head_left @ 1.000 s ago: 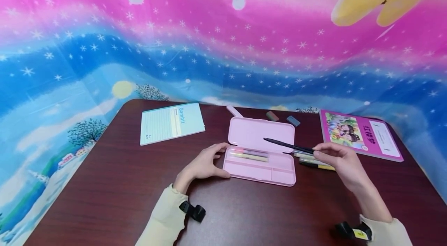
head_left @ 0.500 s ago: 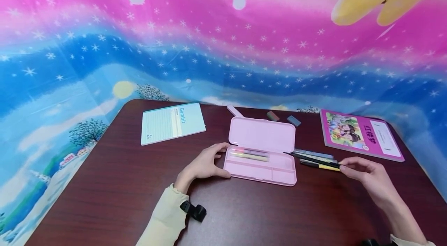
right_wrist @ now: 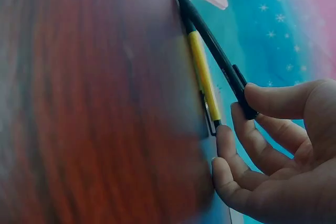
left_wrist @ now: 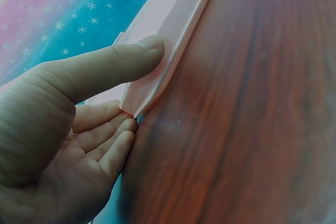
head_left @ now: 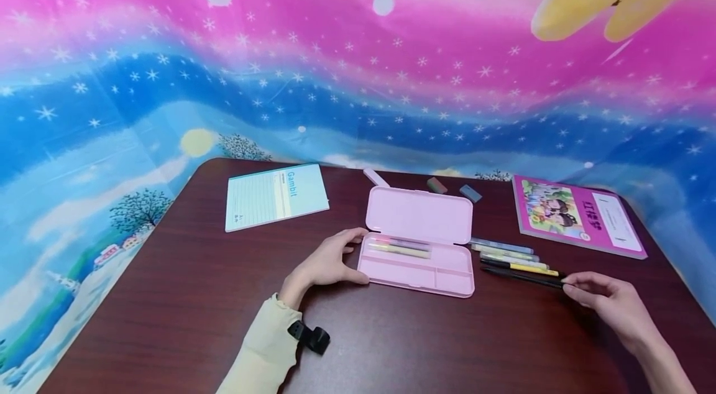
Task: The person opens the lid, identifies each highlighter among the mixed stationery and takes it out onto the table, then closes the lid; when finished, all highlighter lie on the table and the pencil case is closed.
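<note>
The left hand spans the left end of the open pink pencil case, its thumb on the near side and its other fingers around the left end, likely so that the case does not slide. The lid leans back on the far side, leaving the compartments uncovered; slim pens lie in the long far one.

Right of the case, the right hand pinches the right end of a black pen between thumb and index finger, probably held at its tip end so that the rest of its length stays free. The pen points left toward the case, just on the near side of a yellow-and-black pen; whether it fully touches the table I cannot tell. Paler pens lie beyond, roughly side by side, perhaps to keep each easy to pick out.
</note>
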`<state>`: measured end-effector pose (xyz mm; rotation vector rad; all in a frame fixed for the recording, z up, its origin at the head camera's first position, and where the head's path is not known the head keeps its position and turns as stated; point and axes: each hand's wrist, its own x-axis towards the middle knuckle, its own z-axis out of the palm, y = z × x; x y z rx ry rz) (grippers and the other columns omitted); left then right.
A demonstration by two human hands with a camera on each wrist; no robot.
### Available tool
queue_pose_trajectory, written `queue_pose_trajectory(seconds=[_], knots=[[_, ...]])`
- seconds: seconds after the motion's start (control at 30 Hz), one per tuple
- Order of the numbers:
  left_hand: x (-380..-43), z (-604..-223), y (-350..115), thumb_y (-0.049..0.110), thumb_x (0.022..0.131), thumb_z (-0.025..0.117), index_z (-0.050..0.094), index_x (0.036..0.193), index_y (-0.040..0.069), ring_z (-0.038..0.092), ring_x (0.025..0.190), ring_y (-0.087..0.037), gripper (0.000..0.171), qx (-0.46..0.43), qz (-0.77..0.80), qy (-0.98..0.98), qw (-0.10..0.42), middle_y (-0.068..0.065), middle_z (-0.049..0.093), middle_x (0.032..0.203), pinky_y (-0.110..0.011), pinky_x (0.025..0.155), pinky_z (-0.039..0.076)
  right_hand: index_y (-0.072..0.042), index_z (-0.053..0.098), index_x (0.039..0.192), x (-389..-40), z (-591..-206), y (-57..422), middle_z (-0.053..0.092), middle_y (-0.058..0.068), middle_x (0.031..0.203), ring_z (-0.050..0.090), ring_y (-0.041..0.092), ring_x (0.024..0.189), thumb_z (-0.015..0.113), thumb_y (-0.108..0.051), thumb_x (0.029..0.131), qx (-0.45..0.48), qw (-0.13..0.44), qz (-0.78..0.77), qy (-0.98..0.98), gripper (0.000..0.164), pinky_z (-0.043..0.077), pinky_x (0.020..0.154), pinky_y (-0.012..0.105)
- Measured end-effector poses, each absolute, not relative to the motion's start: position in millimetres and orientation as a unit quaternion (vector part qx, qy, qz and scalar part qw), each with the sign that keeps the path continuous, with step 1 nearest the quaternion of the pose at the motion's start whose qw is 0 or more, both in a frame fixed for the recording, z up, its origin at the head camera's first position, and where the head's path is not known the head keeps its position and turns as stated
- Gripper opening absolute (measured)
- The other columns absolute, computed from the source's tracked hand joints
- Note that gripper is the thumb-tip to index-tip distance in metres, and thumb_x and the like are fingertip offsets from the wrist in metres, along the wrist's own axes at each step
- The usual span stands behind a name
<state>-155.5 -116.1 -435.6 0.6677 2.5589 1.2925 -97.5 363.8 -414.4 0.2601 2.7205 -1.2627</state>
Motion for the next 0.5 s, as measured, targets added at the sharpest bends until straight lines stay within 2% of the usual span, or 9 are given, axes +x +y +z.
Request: queue_pose_trajectory(seconds=[0.23,0.5], knots=[[-155.7,-435.9,-116.9,0.03,0.062,0.082,0.041,0.131,0.011,0.047,0.113,-0.019,0.083,0.226,0.442,0.863,0.096,-0.002,0.045,0.129,-0.032,0.094,0.042,-0.008,0.065,0.099,-102.8,-415.3,360.6,0.064,0.005,0.09,0.047,0.005,0.068,0.061,-0.045,0.082,0.057,0.011,-0.295,0.954,0.041,0.036,0.053,0.025],[-155.9,-435.7,-116.0,0.03,0.062,0.082,0.04,0.131,0.011,0.047,0.113,-0.018,0.083,0.227,0.44,0.863,0.099,-0.002,0.045,0.129,-0.031,0.094,0.041,-0.006,0.066,0.092,-106.8,-417.6,362.1,0.064,0.005,0.081,0.048,0.009,0.062,0.063,-0.042,0.081,0.053,0.008,-0.258,0.965,0.037,0.036,0.053,0.025]])
